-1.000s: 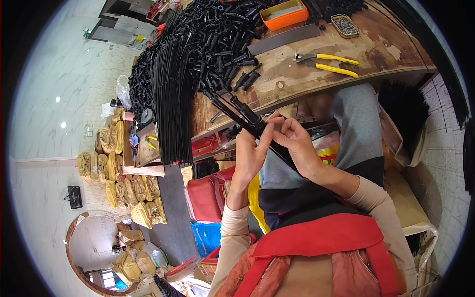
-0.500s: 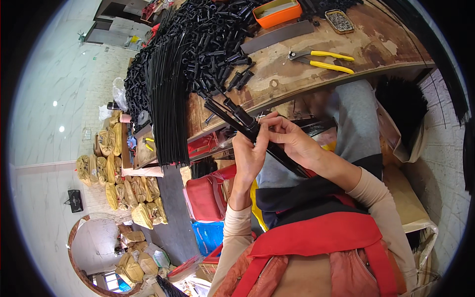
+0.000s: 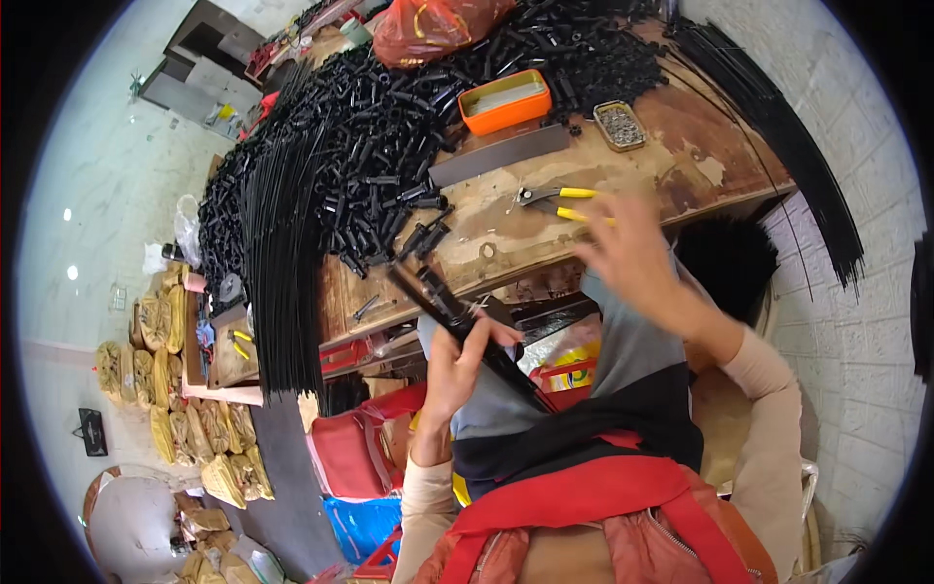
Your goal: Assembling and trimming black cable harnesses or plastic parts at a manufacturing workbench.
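Observation:
My left hand [image 3: 457,358] grips a bundle of long black rods [image 3: 457,323] that slants from the bench edge down toward my lap. My right hand [image 3: 632,251] is raised and blurred over the front of the wooden bench [image 3: 681,156], fingers spread, holding nothing. It hovers right by the yellow-handled pliers [image 3: 556,201] lying on the bench. A large heap of short black tubes [image 3: 389,146] covers the bench's left and back.
An orange tray [image 3: 506,101] and a small tin of metal bits [image 3: 620,125] stand behind the pliers, next to a flat grey bar [image 3: 498,156]. Long black rods [image 3: 282,263] hang over the bench's left end; more lean at the right wall [image 3: 798,156]. A red bag [image 3: 345,453] sits below.
My right hand has let go of the rod bundle and moved up and right to the pliers. The left hand still holds the bundle.

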The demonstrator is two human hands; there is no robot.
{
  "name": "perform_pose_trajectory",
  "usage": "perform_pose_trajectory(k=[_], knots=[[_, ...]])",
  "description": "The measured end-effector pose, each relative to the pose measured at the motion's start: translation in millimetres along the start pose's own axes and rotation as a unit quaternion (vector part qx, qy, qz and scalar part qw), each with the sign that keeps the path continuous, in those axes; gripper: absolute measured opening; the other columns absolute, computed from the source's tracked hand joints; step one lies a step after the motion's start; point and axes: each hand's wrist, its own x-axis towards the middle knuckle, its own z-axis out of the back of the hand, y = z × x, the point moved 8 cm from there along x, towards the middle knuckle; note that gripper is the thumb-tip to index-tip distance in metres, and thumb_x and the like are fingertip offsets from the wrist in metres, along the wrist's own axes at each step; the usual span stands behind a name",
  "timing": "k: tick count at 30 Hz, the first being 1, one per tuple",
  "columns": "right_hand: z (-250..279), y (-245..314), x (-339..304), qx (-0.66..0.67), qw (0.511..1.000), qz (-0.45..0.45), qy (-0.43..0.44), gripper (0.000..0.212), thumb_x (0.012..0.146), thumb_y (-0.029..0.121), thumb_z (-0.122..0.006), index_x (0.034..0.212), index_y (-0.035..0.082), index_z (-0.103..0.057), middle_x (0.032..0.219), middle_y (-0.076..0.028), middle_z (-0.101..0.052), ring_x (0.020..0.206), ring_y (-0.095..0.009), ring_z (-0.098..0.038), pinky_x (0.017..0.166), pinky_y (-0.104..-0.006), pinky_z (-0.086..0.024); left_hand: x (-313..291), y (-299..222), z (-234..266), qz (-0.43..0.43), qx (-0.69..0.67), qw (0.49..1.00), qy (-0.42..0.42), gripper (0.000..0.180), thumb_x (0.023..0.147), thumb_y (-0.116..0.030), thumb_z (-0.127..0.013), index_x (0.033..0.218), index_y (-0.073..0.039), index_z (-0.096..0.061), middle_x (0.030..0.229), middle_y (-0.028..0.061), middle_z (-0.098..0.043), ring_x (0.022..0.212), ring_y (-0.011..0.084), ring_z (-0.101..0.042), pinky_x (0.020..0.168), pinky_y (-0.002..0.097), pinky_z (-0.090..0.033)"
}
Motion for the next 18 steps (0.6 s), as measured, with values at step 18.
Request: perform_pose_trajectory(k=[18], knots=[[-7,33,-58,0.412,0.709,-0.292,0.492,0.032,0.098,0.011,-0.052,0.129,0.006,-0.052,0.096,-0.007,-0.057,0.092,-0.016,-0.057,0.079,-0.0315,-0.044,-12,17,-27,0.004,-0.243,0.97,-0.027,0.021,0.095,-0.013,-0.062,0.111,0.0,-0.056,0.069,-0.0041,-0.044,0.057,0.0051,-0.037,0.051,0.022,-0.029]])
